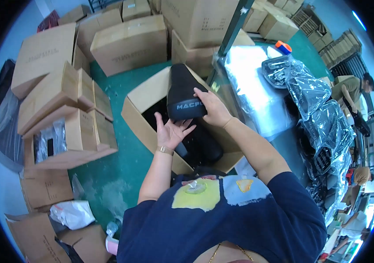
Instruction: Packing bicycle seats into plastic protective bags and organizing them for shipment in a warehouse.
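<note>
A black bicycle saddle (182, 90) is held over an open cardboard box (139, 115) on the green floor. My right hand (213, 107) grips the saddle's right side from above. My left hand (170, 131), palm up with fingers spread, supports the saddle's wide rear end from below. A gold bracelet sits on the left wrist. More black saddles (204, 147) lie inside the box under the hands.
Several closed and open cardboard boxes (125, 41) crowd the left and back. A table (257, 96) on the right carries saddles in clear plastic bags (314, 101) and an orange-capped bottle (283, 47). Another person (353, 90) stands at the far right.
</note>
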Motion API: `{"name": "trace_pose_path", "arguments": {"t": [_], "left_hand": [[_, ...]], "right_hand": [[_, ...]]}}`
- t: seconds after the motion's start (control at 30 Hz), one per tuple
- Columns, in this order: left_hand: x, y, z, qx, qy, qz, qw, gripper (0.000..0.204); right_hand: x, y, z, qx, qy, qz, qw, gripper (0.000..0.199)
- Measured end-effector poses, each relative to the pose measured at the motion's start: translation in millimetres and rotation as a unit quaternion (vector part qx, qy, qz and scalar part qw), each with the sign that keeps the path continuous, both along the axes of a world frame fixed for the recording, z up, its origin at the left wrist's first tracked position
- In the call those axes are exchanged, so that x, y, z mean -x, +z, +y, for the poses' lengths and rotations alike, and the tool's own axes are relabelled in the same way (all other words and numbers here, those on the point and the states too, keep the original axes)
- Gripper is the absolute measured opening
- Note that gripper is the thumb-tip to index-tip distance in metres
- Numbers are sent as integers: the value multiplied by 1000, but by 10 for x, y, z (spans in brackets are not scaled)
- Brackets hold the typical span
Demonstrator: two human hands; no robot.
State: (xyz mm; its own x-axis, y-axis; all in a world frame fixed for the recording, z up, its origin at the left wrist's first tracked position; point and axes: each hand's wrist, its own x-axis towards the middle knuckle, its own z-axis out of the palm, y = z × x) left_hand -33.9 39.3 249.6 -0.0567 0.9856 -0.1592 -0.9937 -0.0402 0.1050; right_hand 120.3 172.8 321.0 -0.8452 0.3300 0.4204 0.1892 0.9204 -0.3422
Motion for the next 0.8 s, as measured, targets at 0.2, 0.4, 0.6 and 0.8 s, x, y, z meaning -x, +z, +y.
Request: {"name": "trace_pose_path", "arguments": {"t": [0.2,0.4,0.6,0.8], "left_hand": [[-161,-310,98,185,-51,74,979,63],[-237,-601,53,228,-8,54,972,57],[-207,-684,-101,211,34,51,976,52],[-166,-627,-40,159,31,27,986,49]], "right_hand": [[-423,-673,-238,134,-68,-19,988,84],[-1040,-1095,-134,452,-296,-15,842,66],[-1185,-930,-205,683,-343,29,644,39],[-910,-750,-233,713,-264,10,650,36]]}}
